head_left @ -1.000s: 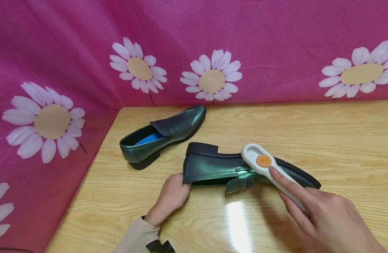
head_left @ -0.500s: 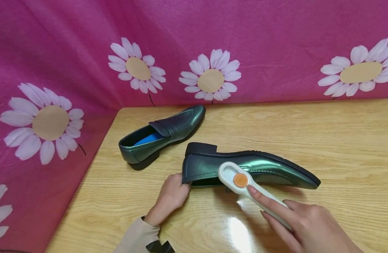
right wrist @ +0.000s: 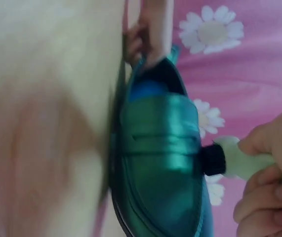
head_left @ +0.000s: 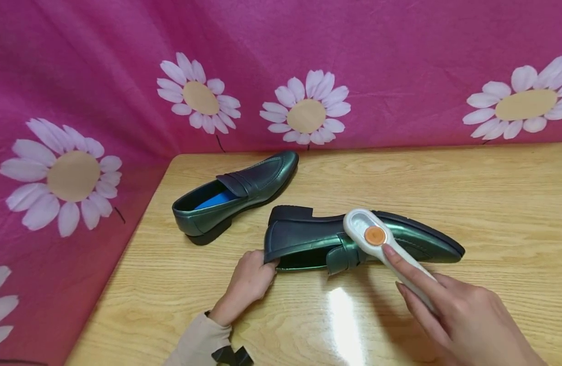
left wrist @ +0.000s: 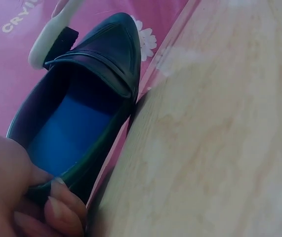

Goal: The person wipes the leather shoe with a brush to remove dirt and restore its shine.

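Observation:
A dark green loafer (head_left: 303,236) lies tipped on its side, its opening toward me and its toe to the right. My left hand (head_left: 250,277) pinches the heel rim, thumb inside and fingers outside, as the left wrist view shows. In my right hand (head_left: 466,312) is the handle of a white shoe brush (head_left: 364,221) with an orange button (head_left: 375,236). My index fingertip lies at the button's edge. The brush's black bristles (right wrist: 214,159) meet the loafer's side near the strap. A blue insole (left wrist: 69,136) shows inside the loafer.
A matching loafer (head_left: 262,185) stands upright on the wooden table (head_left: 514,203), behind and left of the held one. A pink cloth with daisies (head_left: 390,61) hangs along the back and left of the table.
The brush went left and down toward the loafer's opening, then back right and up over its side. The loafer has rolled so its opening shows more. My left hand keeps its place.

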Motion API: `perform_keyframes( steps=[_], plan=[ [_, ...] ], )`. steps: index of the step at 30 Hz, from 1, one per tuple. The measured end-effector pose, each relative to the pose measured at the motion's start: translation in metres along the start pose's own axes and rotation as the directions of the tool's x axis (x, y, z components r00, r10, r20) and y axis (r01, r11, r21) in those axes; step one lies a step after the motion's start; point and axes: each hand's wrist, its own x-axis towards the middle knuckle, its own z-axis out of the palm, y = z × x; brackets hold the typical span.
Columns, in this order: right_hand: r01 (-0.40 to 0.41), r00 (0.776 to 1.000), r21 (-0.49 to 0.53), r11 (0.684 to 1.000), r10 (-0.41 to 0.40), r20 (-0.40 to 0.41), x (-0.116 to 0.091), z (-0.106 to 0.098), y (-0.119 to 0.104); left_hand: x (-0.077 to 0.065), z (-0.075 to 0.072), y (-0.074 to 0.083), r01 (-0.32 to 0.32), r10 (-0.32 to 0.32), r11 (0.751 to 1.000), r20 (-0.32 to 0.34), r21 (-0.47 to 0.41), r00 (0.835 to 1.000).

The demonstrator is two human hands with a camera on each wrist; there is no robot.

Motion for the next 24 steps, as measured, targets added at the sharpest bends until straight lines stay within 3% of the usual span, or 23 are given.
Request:
perform_keyframes(
  steps=[7, 14, 24],
  plan=[
    [0.038, 0.987, 0.065, 0.997, -0.047, 0.156, -0.005, 0.013, -0.015, -0.001, -0.002, -0.001, -0.006, 0.006, 1.000, -0.013, -0.002, 1.000],
    [0.025, 0.999, 0.015, 1.000, -0.026, 0.033, -0.001, 0.008, -0.008, 0.000, -0.002, 0.000, -0.005, 0.005, 1.000, 0.000, -0.006, 1.000],
    [0.067, 0.998, 0.032, 0.997, -0.067, -0.007, 0.004, 0.003, -0.002, 0.001, -0.001, -0.002, -0.001, 0.001, 1.000, -0.001, -0.011, 1.000]
  ],
)
